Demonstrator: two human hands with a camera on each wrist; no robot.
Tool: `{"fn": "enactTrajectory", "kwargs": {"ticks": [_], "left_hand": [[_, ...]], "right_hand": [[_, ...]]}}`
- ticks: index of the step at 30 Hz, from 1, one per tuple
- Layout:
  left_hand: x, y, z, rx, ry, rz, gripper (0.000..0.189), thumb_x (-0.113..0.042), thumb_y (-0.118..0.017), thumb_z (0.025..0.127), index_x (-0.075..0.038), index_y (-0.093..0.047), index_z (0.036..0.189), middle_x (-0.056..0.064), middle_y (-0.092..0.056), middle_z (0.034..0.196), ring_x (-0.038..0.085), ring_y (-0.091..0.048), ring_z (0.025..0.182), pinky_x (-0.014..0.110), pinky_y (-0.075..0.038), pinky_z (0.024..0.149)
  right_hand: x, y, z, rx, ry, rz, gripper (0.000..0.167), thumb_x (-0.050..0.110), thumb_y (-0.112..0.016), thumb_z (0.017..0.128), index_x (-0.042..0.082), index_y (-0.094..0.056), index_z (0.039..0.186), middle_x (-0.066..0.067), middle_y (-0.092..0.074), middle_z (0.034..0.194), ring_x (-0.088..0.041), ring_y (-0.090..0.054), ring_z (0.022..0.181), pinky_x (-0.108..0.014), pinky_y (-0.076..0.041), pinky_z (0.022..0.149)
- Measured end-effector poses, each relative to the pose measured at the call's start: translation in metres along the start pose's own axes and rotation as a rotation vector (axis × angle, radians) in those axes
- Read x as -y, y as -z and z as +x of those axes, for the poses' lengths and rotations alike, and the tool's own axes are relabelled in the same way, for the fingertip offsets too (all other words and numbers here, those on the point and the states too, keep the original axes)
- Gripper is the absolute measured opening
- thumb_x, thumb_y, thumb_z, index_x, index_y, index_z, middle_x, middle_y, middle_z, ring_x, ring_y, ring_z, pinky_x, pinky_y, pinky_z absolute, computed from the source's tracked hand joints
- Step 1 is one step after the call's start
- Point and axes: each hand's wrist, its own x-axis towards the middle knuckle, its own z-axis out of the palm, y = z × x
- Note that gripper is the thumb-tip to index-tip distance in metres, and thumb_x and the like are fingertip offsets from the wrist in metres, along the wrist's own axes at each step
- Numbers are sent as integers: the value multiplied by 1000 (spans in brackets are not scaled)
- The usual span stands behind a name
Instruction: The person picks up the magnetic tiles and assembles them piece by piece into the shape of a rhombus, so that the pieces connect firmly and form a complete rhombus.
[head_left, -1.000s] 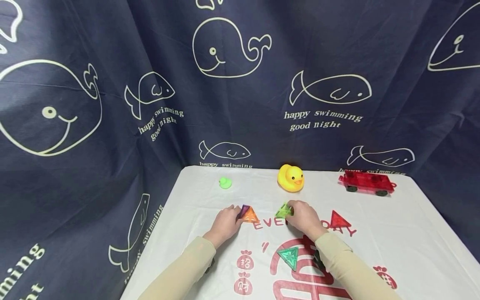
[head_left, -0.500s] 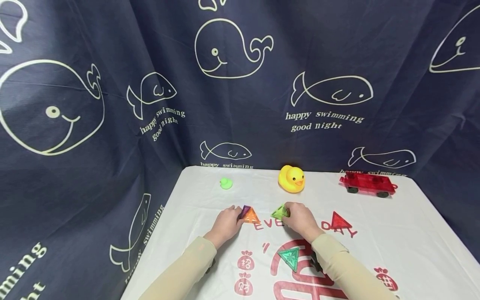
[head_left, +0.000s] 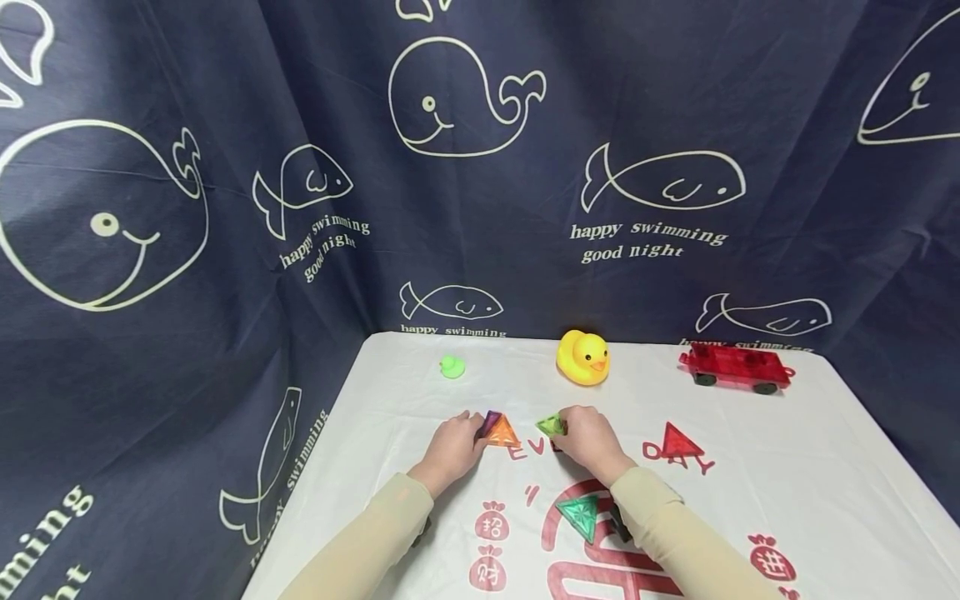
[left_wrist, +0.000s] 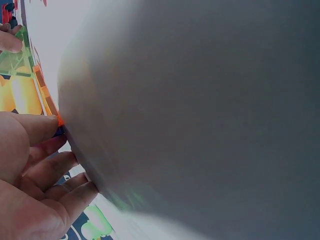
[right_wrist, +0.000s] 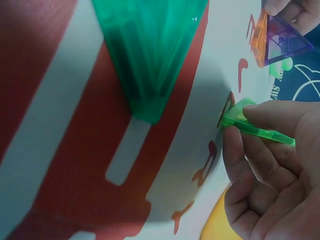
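My left hand (head_left: 452, 443) pinches a translucent purple triangular magnetic tile (head_left: 491, 419), which leans up from the table against an orange triangular tile (head_left: 503, 432). In the right wrist view the purple tile (right_wrist: 287, 42) and the orange one (right_wrist: 259, 44) meet along an edge under the left fingers. Between the thumb and fingers of my right hand (head_left: 592, 440) is a light green triangular tile (head_left: 550, 426), held near the tabletop a short gap to the right of the orange tile. Part of it is hidden by the fingers.
A teal-green triangular tile (head_left: 580, 513) lies in front of the right hand, and a red one (head_left: 678, 442) to its right. Along the back stand a small green duck (head_left: 452, 367), a yellow duck (head_left: 583, 358) and a red wheeled car base (head_left: 735, 367). A dark curtain (head_left: 480, 208) hangs behind.
My right hand has moved left with the light green tile, bringing it nearer the orange and purple tiles. The left hand has stayed in place.
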Motion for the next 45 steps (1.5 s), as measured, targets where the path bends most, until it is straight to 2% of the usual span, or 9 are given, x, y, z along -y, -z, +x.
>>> {"fn": "enactTrajectory", "kwargs": {"ticks": [4,10,17,24,31,38,45], "left_hand": [[0,0,0,-2,-2,0,35,-19,-78,95,-1,-70,124,21,-72,123,41,-65,121,52,-52,101],[2,-1,0,-25,-24,-3,33,-18,-78,95,-1,-70,122,21,-72,120,41,-66,119,52,-53,99],[2,0,0,-40,-35,-8,32,-16,-79,94,0,-71,120,21,-73,118,42,-67,118,53,-53,98],[4,-2,3,-34,-32,10,31,-19,-78,95,-2,-71,120,19,-73,118,41,-67,118,51,-53,98],[4,-2,5,-28,-41,12,29,-19,-78,94,-3,-71,118,18,-74,117,40,-68,117,51,-54,97],[3,-1,5,-5,-32,16,30,-19,-78,95,-3,-70,119,18,-74,117,39,-67,117,51,-53,98],[4,1,4,-1,-36,14,25,-16,-77,95,-3,-70,115,17,-74,111,38,-70,110,50,-55,94]], "right_hand": [[5,-2,1,-1,-7,-2,24,11,-82,83,11,-64,67,2,-50,55,-18,-45,54,-34,-37,58],[12,-5,4,19,-29,-5,12,12,-82,85,8,-74,76,2,-60,61,-19,-51,58,-36,-43,61],[18,-10,8,23,-6,-6,21,14,-81,86,11,-70,68,4,-58,59,-17,-49,58,-36,-44,60],[25,-10,9,67,-37,47,17,12,-80,88,9,-73,73,3,-58,59,-17,-51,57,-32,-42,58],[27,-17,13,20,8,23,27,13,-80,87,12,-67,63,4,-55,55,-16,-48,55,-32,-40,57],[38,-23,14,27,-22,43,13,13,-78,88,8,-75,77,2,-58,64,-16,-50,58,-33,-42,56],[45,-29,16,5,4,27,29,12,-77,88,12,-64,62,3,-53,57,-15,-47,53,-32,-40,55]]}}
